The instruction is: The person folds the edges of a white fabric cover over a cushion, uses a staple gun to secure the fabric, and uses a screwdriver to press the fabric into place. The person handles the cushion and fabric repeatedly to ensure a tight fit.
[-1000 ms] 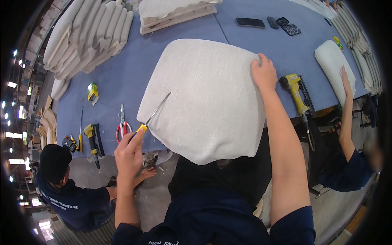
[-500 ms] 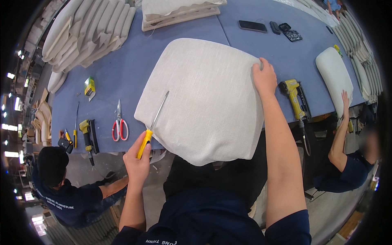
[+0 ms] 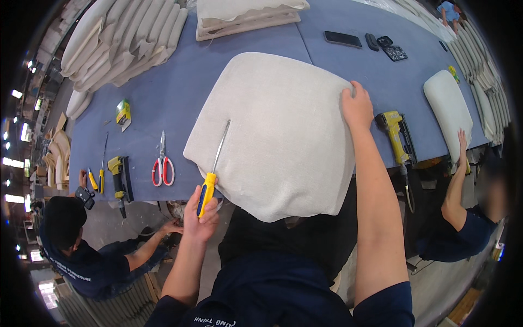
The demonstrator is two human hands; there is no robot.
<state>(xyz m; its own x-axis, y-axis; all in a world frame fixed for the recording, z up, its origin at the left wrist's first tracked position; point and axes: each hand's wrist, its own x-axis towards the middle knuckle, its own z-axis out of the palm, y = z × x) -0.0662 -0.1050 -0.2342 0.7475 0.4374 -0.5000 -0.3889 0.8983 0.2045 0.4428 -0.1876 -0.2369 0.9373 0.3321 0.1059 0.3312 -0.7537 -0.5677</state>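
In front of me a cream fabric-covered padded seat lies on the table and hangs over its near edge. The cloth puckers along its lower left side. My left hand is closed round the yellow and blue handle of a screwdriver. Its thin metal shaft points away from me over the seat's left part; whether the tip touches the cloth I cannot tell. With fingers curled over the edge, my right hand grips the seat's right side.
Left on the blue table are red-handled scissors, a yellow nail gun, a small box and cushion stacks. Another nail gun lies right, below a phone. Co-workers work on both sides.
My left hand has shifted right and turned the screwdriver, so its handle stands straighter toward me. My right hand keeps its hold. At left, the co-worker's near hand has come into view.
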